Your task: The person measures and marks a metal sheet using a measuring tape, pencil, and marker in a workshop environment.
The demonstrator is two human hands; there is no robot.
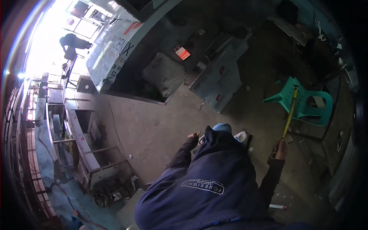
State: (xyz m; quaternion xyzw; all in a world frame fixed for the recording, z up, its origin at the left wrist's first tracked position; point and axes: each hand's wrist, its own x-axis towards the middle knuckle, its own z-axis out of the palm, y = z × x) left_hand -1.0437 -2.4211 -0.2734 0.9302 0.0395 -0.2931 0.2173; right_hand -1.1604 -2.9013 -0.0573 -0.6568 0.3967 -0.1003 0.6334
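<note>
My right hand (282, 150) is closed around a tape measure, whose dark case shows partly beside the fingers. Its yellow blade (290, 117) reaches out, away from me, and its far end lies over a green plastic chair (289, 94). Whether the tip touches or is hooked on the chair I cannot tell. My left hand (193, 135) is held out at the left in front of my body, fingers closed. A small, thin, yellowish thing pokes out of it, too small to name. Both arms wear dark sleeves of my navy hoodie (222, 168).
Large sheet-metal panels (220, 82) and a big metal box (119, 50) stand ahead. An orange-and-white packet (182, 52) lies among them. Metal frames (90, 153) line the left side. Another person (73, 41) bends over at the far left. Small scraps dot the concrete floor.
</note>
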